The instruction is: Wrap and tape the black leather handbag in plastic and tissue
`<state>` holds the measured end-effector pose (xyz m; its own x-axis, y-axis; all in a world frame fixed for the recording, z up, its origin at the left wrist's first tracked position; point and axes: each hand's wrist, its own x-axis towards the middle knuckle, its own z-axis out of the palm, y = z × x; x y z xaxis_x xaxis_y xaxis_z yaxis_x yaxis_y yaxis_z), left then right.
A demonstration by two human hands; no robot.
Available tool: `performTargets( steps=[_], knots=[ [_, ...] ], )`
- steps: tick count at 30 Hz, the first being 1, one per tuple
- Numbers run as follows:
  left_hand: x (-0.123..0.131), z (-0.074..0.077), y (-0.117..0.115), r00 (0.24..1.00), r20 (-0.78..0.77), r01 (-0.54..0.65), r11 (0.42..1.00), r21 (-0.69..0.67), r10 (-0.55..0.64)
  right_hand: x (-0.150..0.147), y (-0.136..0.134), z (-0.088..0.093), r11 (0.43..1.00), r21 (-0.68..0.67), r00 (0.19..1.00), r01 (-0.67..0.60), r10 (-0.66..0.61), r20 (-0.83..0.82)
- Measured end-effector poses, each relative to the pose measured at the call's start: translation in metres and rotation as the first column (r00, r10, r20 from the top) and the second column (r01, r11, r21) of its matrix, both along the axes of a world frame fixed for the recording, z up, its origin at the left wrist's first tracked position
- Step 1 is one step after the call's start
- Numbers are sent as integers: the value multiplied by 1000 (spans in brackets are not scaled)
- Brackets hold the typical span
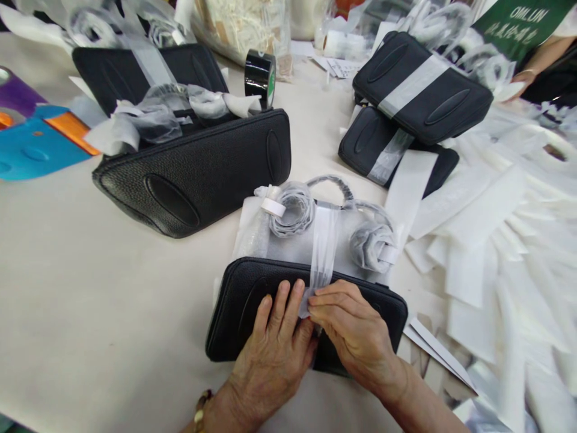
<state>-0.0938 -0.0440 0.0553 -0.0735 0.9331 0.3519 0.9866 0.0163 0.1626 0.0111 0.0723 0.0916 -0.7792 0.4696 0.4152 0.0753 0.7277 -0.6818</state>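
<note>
A black leather handbag (238, 300) lies flat on the table right in front of me, its wrapped straps (293, 207) coiled on white padding above it. A translucent paper strip (323, 249) runs across the padding down onto the bag. My left hand (274, 343) lies flat on the bag with fingers stretched out, pressing beside the strip's lower end. My right hand (351, 328) sits next to it, fingertips pinched on the strip's end.
A larger black bag (198, 174) stuffed with tissue lies behind, beside a roll of black tape (260, 77). Two banded black bags (419, 90) are stacked at back right. Loose white paper strips (496, 240) cover the right side. Another person's hand (525, 75) shows at far right.
</note>
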Motion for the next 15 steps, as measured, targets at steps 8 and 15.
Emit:
performTargets(
  steps=[8, 15],
  knots=[
    [-4, 0, 0, 999, 43, 28, 997, 71, -31, 2, 0, 2, 997, 54, 995, -52, 47, 92],
    [-12, 2, -8, 980, 123, 123, 962, 242, -156, 6, 1, 8, 968, 203, 980, -149, 118, 157]
  ],
)
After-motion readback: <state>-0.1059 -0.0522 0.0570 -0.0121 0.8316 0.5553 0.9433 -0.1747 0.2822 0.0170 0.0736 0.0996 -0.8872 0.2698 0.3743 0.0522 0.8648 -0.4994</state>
